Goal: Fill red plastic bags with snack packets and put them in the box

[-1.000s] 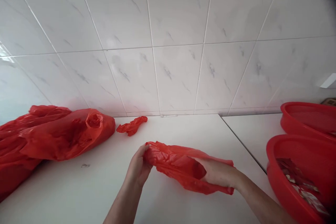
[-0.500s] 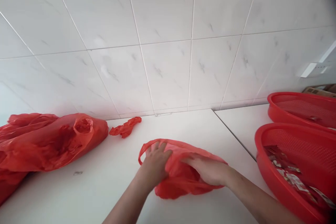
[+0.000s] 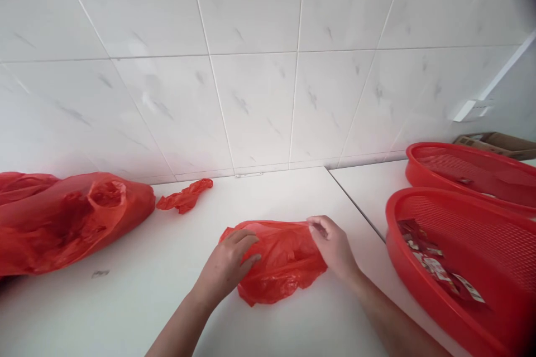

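In front of me on the white table lies a thin red plastic bag [image 3: 282,259], crumpled and nearly flat. My left hand [image 3: 230,262] is at its left side, thumb and fingers apart, touching the film without gripping it. At the upper right corner, the fingertips of my right hand [image 3: 333,242] are pinched together on the bag's edge. A small twisted red plastic scrap [image 3: 185,196] rests farther back, left of the bag. Farther left sits a large bulging red plastic bag [image 3: 75,217]; its contents cannot be made out.
On the right stand two red mesh baskets; the near basket [image 3: 419,268] holds several small printed packets [image 3: 444,273], the far basket [image 3: 412,170] a few bits. Behind them is a cardboard box [image 3: 502,144]. A tiled wall [image 3: 259,106] backs the table [image 3: 167,301]. A seam [image 3: 355,203] crosses the tabletop.
My right hand has come out of the bag's opening to its upper right corner and pinches it. My left hand has drawn back from inside to the left edge. The bag looks flatter.
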Available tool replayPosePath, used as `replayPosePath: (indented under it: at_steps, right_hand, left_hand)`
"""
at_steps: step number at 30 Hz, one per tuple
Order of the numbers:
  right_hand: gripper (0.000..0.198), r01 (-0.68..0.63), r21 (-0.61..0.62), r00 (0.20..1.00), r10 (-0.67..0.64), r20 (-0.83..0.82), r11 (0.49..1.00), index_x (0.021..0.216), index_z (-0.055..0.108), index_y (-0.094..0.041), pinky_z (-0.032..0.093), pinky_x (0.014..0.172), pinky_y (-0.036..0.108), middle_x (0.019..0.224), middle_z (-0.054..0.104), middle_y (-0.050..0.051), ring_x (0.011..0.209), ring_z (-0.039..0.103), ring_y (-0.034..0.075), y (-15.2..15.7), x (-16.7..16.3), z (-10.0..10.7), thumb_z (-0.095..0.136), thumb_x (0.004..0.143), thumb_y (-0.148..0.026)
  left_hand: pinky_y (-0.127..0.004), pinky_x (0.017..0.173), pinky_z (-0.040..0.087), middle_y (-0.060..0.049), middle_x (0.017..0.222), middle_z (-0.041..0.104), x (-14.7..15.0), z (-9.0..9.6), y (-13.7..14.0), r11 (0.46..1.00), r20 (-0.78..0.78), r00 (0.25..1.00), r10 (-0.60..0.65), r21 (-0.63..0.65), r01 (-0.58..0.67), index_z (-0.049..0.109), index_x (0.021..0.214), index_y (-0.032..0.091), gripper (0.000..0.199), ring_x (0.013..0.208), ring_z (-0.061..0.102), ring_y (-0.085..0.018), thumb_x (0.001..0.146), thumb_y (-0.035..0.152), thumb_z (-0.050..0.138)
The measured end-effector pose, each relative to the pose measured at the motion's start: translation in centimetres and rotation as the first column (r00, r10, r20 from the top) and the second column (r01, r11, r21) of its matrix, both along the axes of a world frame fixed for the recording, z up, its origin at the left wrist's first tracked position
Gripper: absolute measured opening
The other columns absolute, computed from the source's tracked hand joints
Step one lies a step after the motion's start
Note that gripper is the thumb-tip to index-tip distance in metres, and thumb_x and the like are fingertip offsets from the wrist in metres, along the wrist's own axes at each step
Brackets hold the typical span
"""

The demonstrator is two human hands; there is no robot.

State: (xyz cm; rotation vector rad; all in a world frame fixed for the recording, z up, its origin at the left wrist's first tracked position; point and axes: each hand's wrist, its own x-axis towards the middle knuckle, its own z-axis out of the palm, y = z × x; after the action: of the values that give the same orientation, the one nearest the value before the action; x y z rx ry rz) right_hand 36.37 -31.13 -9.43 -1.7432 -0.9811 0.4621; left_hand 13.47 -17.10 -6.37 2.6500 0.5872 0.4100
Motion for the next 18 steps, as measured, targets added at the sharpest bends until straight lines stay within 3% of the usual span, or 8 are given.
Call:
replayPosePath:
  at_steps: [2, 3, 6, 8, 11, 14, 16, 18]
  right_hand:
    - [0.016, -0.042, 0.051, 0.982, 0.032, 0.184, 0.998, 0.095, 0.061, -0.021, 0.045, 0.090, 0.035, 0.101, 0.062, 0.005, 0.097, 0.057, 0.019, -0.3, -2.0, 0.3, 0.047, 0.089, -0.024]
    - [0.016, -0.134, 0.039, 0.939, 0.114, 0.325, 0.990, 0.092, 0.063, -0.020, 0.045, 0.087, 0.034, 0.095, 0.063, 0.004, 0.093, 0.057, 0.018, -0.5, -3.0, 0.3, 0.048, 0.088, -0.020]
    - [0.009, -0.339, -0.180, 0.713, 0.377, 0.591, 0.923, 0.081, 0.066, -0.019, 0.046, 0.081, 0.033, 0.090, 0.063, 0.003, 0.084, 0.057, 0.017, -1.3, -4.6, 0.2, 0.058, 0.082, -0.015]
    - [0.009, -0.344, -0.239, 0.665, 0.416, 0.621, 0.908, 0.086, 0.068, -0.020, 0.046, 0.088, 0.033, 0.102, 0.063, 0.003, 0.093, 0.057, 0.018, -2.6, -4.8, 0.9, 0.063, 0.080, -0.016]
    - [0.021, -0.255, -0.146, 0.709, 0.288, 0.644, 0.956, 0.106, 0.066, -0.024, 0.039, 0.101, 0.033, 0.126, 0.055, 0.004, 0.113, 0.051, 0.019, -6.2, -3.9, 4.5, 0.056, 0.088, -0.023]
    - [0.024, -0.040, -0.154, 0.781, 0.127, 0.611, 0.987, 0.108, 0.064, -0.028, 0.042, 0.099, 0.032, 0.122, 0.058, 0.003, 0.113, 0.052, 0.020, -11.0, -1.3, 9.3, 0.048, 0.091, -0.027]
    - [0.024, 0.201, -0.199, 0.805, -0.046, 0.591, 0.959, 0.108, 0.064, -0.030, 0.043, 0.096, 0.035, 0.122, 0.058, 0.003, 0.113, 0.052, 0.023, -14.0, 1.6, 11.6, 0.051, 0.089, -0.031]
    - [0.027, 0.287, -0.343, 0.862, -0.084, 0.501, 0.894, 0.112, 0.063, -0.031, 0.046, 0.090, 0.036, 0.122, 0.057, 0.003, 0.109, 0.054, 0.025, -16.4, 5.1, 12.4, 0.052, 0.087, -0.034]
  left_hand:
    - [-0.038, 0.080, 0.050, -0.009, 0.106, 0.065, 0.3, 0.3, -1.3, 0.982, 0.099, 0.989, -0.110, 0.163, 0.093, 0.061, 0.104, 0.021, 0.020, 0.095, 0.060, -0.022, 0.089, 0.022, 0.048]
    - [-0.038, 0.081, 0.049, -0.008, 0.102, 0.066, 0.5, 0.3, -2.0, 0.964, 0.115, 0.978, -0.172, 0.224, 0.143, 0.061, 0.103, 0.020, 0.018, 0.093, 0.060, -0.022, 0.087, 0.022, 0.052]
    - [-0.044, 0.088, 0.045, -0.004, 0.093, 0.067, 0.8, -0.7, -3.4, 0.920, 0.056, 0.959, -0.278, 0.303, 0.249, 0.063, 0.099, 0.023, 0.020, 0.084, 0.060, -0.021, 0.080, 0.019, 0.061]
    - [-0.049, 0.093, 0.041, -0.001, 0.085, 0.067, 0.8, -2.1, -3.4, 0.900, 0.022, 0.958, -0.286, 0.349, 0.261, 0.064, 0.092, 0.025, 0.019, 0.076, 0.060, -0.019, 0.082, 0.013, 0.053]
    - [-0.053, 0.101, 0.033, 0.000, 0.092, 0.070, 0.6, -4.8, -2.3, 0.873, 0.060, 0.965, -0.254, 0.444, 0.202, 0.065, 0.096, 0.028, 0.027, 0.085, 0.064, -0.021, 0.085, 0.012, 0.047]
    - [-0.052, 0.107, 0.028, -0.001, 0.111, 0.070, 0.3, -6.7, -1.4, 0.844, 0.181, 0.964, -0.196, 0.532, 0.072, 0.064, 0.108, 0.034, 0.030, 0.107, 0.061, -0.028, 0.083, 0.021, 0.055]
    - [-0.053, 0.108, 0.028, -0.002, 0.117, 0.067, 0.3, -7.3, -1.4, 0.840, 0.269, 0.950, -0.160, 0.542, -0.012, 0.063, 0.111, 0.034, 0.032, 0.113, 0.058, -0.031, 0.080, 0.030, 0.060]
    - [-0.053, 0.107, 0.029, -0.006, 0.121, 0.065, 0.4, -7.4, -1.6, 0.851, 0.327, 0.936, -0.129, 0.522, -0.065, 0.063, 0.113, 0.033, 0.036, 0.116, 0.056, -0.033, 0.077, 0.037, 0.064]
